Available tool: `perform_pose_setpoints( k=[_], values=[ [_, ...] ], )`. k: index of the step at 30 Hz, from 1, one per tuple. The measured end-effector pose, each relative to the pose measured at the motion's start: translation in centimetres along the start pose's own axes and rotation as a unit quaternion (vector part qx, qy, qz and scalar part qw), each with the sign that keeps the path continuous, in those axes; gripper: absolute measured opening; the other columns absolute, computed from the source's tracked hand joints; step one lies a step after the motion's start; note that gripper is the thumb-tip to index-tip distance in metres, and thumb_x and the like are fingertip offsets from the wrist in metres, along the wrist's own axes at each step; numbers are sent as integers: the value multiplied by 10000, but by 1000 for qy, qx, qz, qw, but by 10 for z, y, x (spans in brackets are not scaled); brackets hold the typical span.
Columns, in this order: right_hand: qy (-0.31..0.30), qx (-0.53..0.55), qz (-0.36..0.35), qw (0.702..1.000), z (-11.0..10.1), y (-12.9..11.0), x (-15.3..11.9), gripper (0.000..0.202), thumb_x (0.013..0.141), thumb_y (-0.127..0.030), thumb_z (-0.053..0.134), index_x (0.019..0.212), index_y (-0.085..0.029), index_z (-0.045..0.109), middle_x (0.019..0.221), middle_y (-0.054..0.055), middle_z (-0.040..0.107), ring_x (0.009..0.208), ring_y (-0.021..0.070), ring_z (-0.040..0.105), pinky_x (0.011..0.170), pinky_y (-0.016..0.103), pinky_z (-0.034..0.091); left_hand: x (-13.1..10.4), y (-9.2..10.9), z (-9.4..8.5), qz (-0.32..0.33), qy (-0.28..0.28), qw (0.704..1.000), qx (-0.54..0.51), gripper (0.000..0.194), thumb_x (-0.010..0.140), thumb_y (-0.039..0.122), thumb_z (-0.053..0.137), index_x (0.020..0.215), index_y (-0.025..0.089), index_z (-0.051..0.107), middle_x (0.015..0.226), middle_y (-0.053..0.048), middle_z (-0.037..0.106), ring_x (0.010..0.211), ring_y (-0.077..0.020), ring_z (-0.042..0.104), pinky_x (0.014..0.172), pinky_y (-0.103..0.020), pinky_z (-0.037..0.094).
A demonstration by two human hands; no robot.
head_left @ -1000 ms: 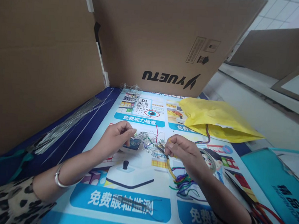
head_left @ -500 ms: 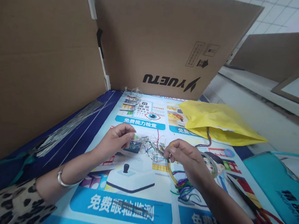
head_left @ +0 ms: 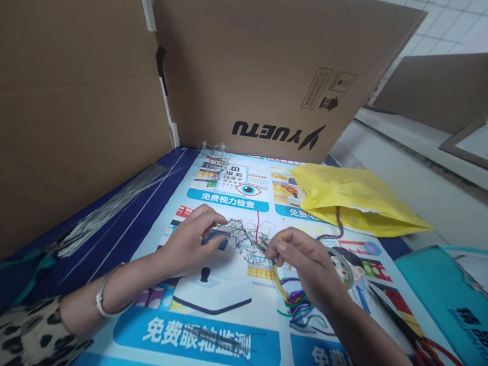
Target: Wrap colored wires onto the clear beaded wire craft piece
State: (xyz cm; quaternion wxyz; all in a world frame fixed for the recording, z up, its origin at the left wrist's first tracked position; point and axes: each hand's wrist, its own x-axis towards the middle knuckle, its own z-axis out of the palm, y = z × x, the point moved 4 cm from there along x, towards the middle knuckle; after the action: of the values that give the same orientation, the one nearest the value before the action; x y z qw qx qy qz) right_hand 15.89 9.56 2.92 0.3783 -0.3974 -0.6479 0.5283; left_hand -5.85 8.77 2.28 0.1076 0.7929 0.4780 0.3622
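Observation:
A tangled piece of thin silver wire with coloured threads point(head_left: 250, 243) lies between my two hands. My left hand point(head_left: 196, 238) is at its left end, thumb and fingers apart, with nothing visible gripped between them. At the right end, my right hand point(head_left: 292, 247) pinches the wirework near the top of a yellow loop point(head_left: 278, 280). Below that hand, a bunch of purple, green and blue threads point(head_left: 298, 306) rests on the printed sheet point(head_left: 217, 259).
A yellow bag point(head_left: 355, 199) lies at the back right. Straight silver wires point(head_left: 112, 207) and teal-handled pliers point(head_left: 40, 263) are at the left. Red-handled scissors point(head_left: 401, 322) point inward near a teal packet point(head_left: 448, 309). Cardboard walls point(head_left: 252, 66) stand behind. Dark wires point(head_left: 220, 343) lie in front.
My left hand has opened from a pinch, its thumb and fingers now spread beside the wirework. My right hand has hardly moved and keeps its pinch.

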Motion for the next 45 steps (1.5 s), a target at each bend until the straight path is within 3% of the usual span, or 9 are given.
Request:
perform_pose_setpoints(
  k=[6,12,16,19,26,31,36,41,45],
  values=[
    [-10,-6,-17,1000,2,-1,-1,181,876,-311,530,755,-201,607,736,2,628,672,129,504,627,254,399,-6,2,12,37,31,996,72,305,778,80,560,1058,163,472,977,-71,495,965,-210,483,810,-356,454],
    [-20,-28,-31,999,4,-1,-2,191,891,-303,509,771,-196,611,760,4,629,676,127,509,639,261,396,-8,1,16,57,41,996,61,261,807,75,512,1044,183,504,896,-46,466,878,-181,489,729,-310,465],
    [-27,-31,-34,999,6,-4,-4,198,888,-311,506,767,-194,610,753,1,626,664,122,506,636,259,396,-10,-1,16,72,18,987,140,203,842,106,469,999,194,561,869,-48,482,817,-178,503,644,-290,465],
    [-28,-38,-34,998,7,-5,-4,202,883,-310,506,758,-192,612,743,0,621,659,120,506,634,259,395,-10,0,13,81,30,975,205,186,856,159,470,1010,176,572,936,-82,514,819,-194,534,592,-288,475],
    [-26,-51,-43,997,7,-6,-3,216,879,-322,506,751,-189,618,731,4,613,660,123,509,631,261,393,-6,12,11,127,32,944,303,226,812,120,497,1019,136,585,933,-119,574,778,-224,552,590,-329,489],
    [-28,-53,-48,997,6,-6,-4,208,879,-321,511,757,-190,617,737,6,617,671,127,521,642,262,400,-5,10,11,72,6,967,243,157,829,151,476,946,158,580,955,-100,554,800,-214,564,577,-309,481],
    [-36,-55,-44,997,6,-7,-5,207,876,-322,508,757,-190,614,736,7,612,685,132,527,644,262,404,-6,5,9,7,-17,994,110,144,830,176,485,962,178,544,993,-72,513,875,-194,549,690,-323,487],
    [-48,-77,-52,995,9,-11,-4,213,874,-307,503,742,-187,619,738,10,610,695,134,537,646,263,403,-6,5,8,1,-9,998,67,47,834,219,510,859,180,517,933,-51,497,865,-187,528,733,-333,462],
    [-51,-89,-57,993,10,-14,-5,210,874,-295,497,740,-188,617,739,6,608,703,130,542,660,261,405,-5,4,7,-7,7,999,53,161,795,270,587,760,188,453,876,-33,492,829,-184,515,710,-328,446]
  ],
)
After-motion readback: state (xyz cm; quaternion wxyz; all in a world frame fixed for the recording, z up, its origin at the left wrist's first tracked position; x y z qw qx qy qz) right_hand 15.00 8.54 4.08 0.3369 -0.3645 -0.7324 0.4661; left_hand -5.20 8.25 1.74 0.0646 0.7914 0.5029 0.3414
